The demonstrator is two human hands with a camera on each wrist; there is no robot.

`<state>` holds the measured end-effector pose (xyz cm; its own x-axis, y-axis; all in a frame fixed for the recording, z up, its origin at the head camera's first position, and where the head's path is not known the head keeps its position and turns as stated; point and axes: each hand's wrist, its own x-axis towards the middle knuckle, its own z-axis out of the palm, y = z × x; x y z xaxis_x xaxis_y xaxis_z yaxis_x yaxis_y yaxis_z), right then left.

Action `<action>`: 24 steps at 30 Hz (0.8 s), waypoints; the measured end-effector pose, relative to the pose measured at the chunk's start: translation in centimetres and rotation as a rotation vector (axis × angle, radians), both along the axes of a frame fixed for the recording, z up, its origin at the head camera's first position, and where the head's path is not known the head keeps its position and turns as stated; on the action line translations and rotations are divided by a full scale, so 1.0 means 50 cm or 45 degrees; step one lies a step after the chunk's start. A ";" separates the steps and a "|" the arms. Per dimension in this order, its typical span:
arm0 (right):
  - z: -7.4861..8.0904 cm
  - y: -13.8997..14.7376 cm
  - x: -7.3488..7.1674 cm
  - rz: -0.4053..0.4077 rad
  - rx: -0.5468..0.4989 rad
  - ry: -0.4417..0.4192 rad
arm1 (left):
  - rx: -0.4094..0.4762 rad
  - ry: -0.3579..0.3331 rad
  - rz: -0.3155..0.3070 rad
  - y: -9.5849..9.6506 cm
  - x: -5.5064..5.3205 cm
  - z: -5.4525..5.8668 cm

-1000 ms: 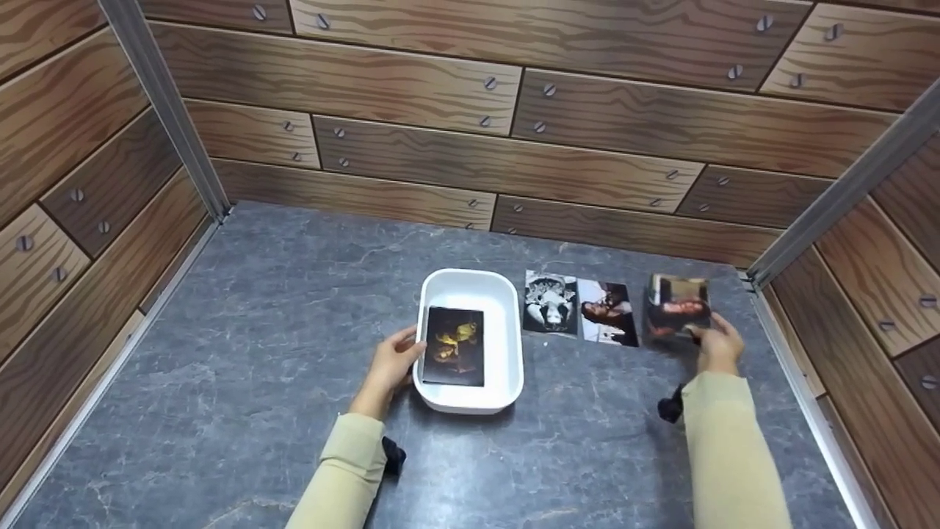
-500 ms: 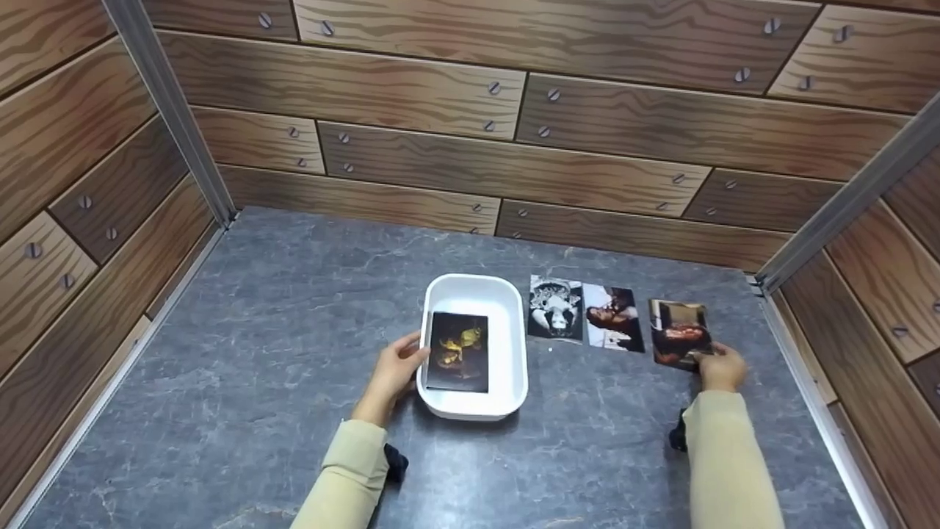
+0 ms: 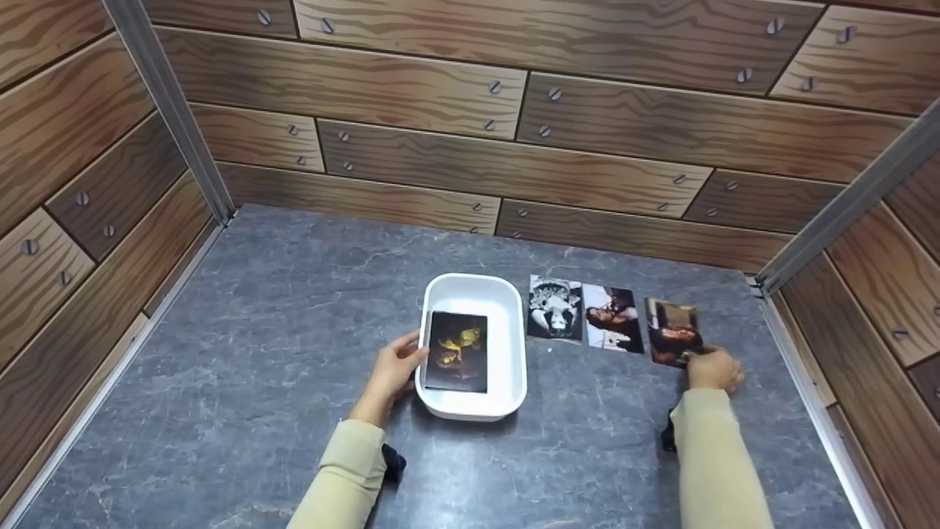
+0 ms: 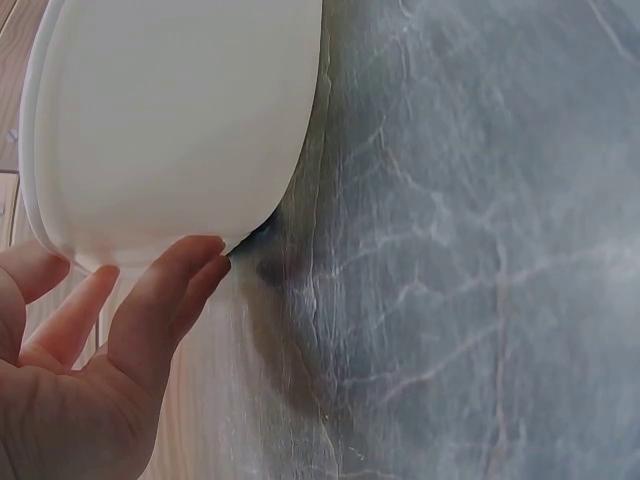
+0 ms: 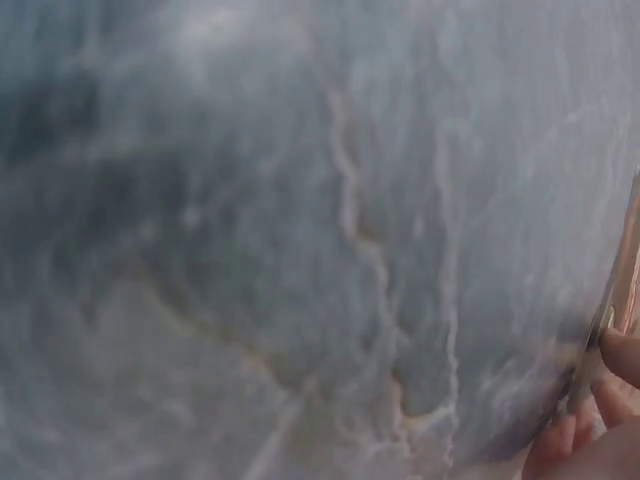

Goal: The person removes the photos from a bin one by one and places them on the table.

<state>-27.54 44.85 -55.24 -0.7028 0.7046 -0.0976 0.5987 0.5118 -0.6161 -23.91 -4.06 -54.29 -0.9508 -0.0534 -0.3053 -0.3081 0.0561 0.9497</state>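
In the head view my left hand (image 3: pixel 391 369) holds the left side of a white plastic tub (image 3: pixel 508 367), thumb at the rim. The left wrist view has the fingers (image 4: pixel 150 310) against the tub's outer wall (image 4: pixel 180 130). A dark photo card with a yellow figure (image 3: pixel 457 353) lies inside the tub. At the right, my right hand (image 3: pixel 714 369) pinches the near right corner of a brownish photo card (image 3: pixel 670 332), low over the table. The right wrist view catches only that card's edge (image 5: pixel 622 270), between thumb and fingers.
A black-and-white photo card (image 3: pixel 555 307) and a reddish-brown one (image 3: pixel 614 317) lie side by side, right of the tub. The grey marbled table (image 3: pixel 308 294) is bounded by wood-patterned walls (image 3: pixel 411 147) and metal corner posts (image 3: pixel 169 110).
My right hand has brought its photo card down toward the table, then shifted it slightly left, closer to the row. The left hand stays at the tub.
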 end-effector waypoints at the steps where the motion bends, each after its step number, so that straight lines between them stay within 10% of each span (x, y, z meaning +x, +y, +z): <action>1: 0.000 -0.003 0.000 0.007 -0.007 -0.030 | -0.001 0.005 0.002 -0.001 0.000 0.000; 14: 0.030 -0.015 -0.017 -0.058 -0.152 -0.044 | -0.039 -0.001 0.004 0.002 0.000 0.001; 24: 0.124 -0.165 -0.070 -0.032 -0.777 0.558 | -0.017 -0.011 0.000 -0.001 0.005 -0.002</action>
<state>-31.06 36.61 -49.05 -0.7515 0.6314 -0.1914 0.2406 -0.0079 -0.9706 -23.66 -4.09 -54.38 -0.9482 -0.0576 -0.3125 -0.3160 0.0688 0.9462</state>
